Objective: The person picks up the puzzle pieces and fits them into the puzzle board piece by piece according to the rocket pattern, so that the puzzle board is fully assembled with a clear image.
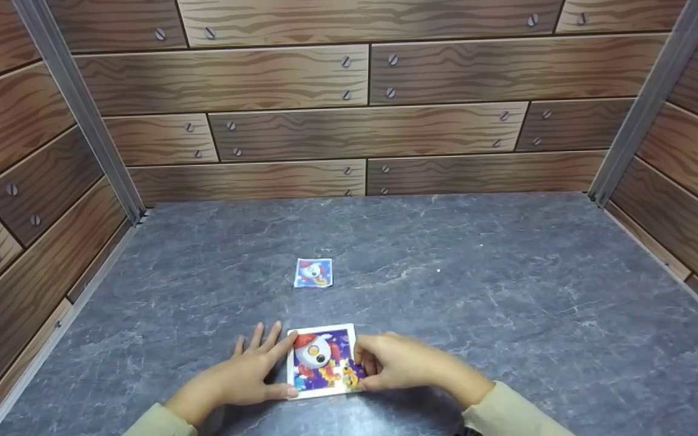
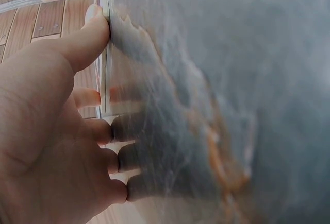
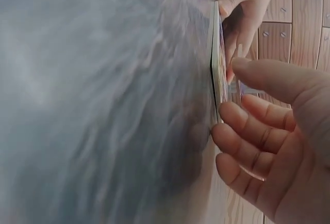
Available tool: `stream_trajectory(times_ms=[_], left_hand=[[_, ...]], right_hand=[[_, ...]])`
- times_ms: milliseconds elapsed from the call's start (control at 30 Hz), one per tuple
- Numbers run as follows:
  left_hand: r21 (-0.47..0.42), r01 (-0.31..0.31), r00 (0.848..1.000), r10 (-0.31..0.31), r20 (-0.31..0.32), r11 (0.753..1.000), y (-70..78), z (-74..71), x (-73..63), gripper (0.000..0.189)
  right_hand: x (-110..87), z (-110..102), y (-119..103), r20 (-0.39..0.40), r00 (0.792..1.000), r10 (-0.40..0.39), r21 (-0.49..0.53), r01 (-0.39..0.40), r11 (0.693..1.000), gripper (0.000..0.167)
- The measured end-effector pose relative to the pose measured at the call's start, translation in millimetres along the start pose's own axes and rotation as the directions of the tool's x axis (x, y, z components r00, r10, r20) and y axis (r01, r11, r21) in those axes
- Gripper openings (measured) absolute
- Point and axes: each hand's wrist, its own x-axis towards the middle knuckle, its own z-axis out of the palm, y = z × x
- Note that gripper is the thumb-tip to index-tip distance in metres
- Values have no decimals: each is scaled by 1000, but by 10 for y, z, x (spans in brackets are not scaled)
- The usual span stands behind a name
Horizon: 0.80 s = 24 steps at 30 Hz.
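Note:
A square picture puzzle [image 1: 319, 348] in a white frame, showing a white cartoon figure on purple, lies flat near the front of the table. My left hand [image 1: 246, 370] steadies its left side, index finger at the upper left corner and thumb at the lower left edge, other fingers spread on the table. At the lower right corner, my right hand [image 1: 394, 361] pinches a small puzzle piece [image 1: 351, 379] between thumb and index finger. In the right wrist view that piece [image 3: 239, 86] appears as a thin edge beside the frame [image 3: 216, 54]; the other fingers curl loosely.
Behind the puzzle lies a small square picture card [image 1: 313, 273] with a similar design. The grey marbled tabletop [image 1: 476, 290] is bounded by wood-patterned walls [image 1: 300, 75] at the back and both sides.

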Motion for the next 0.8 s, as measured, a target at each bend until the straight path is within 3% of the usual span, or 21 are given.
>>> stream_trajectory(times_ms=[200,800], left_hand=[[2,11,1000,-11,6,1000,13,-20,-4,95],[-6,-8,1000,8,-1,1000,-9,1,2,95]], right_hand=[[77,44,-27,9,1000,28,-39,-28,999,26],[155,101,-8,-16,997,72,35,-71,997,24]])
